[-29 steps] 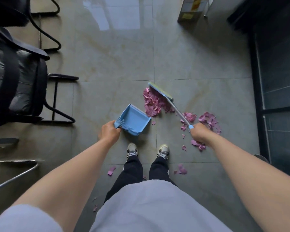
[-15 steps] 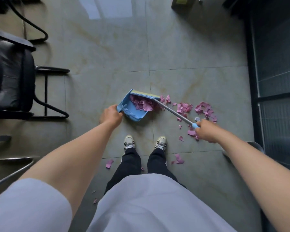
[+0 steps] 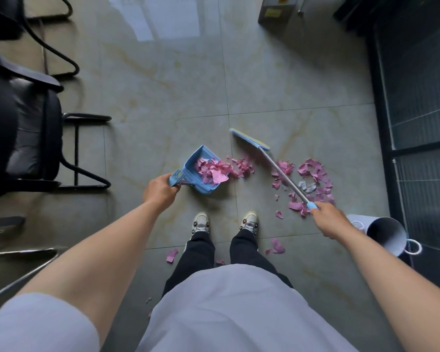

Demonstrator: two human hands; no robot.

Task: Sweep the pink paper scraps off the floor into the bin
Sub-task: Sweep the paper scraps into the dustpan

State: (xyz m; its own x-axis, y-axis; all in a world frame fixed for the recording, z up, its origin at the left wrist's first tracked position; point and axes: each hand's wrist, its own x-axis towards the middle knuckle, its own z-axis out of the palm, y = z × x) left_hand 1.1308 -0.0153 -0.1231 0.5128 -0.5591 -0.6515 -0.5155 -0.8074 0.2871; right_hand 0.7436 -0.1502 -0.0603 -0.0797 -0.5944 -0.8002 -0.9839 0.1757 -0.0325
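Observation:
My left hand [image 3: 160, 191] grips the handle of a blue dustpan [image 3: 201, 171] that rests on the tiled floor, with a heap of pink paper scraps inside it and spilling over its lip. My right hand [image 3: 329, 221] holds the blue grip of a small broom [image 3: 250, 142] whose head is up off the floor, beyond and to the right of the pan. More pink scraps [image 3: 313, 179] lie scattered under and to the right of the broom's metal shaft. A few stray scraps [image 3: 172, 255] lie beside my shoes. A grey round bin [image 3: 385, 235] stands at my right.
A black office chair [image 3: 23, 138] with a metal sled base stands at the left. A dark glass partition [image 3: 422, 110] runs along the right side. A cardboard box [image 3: 277, 8] sits at the far edge of the floor. My shoes [image 3: 225, 222] stand between pan and bin.
The broom swept scraps into the dustpan, then pulled back out and lifted away to the right. The pan now holds a pile of pink scraps. The bin has come into view.

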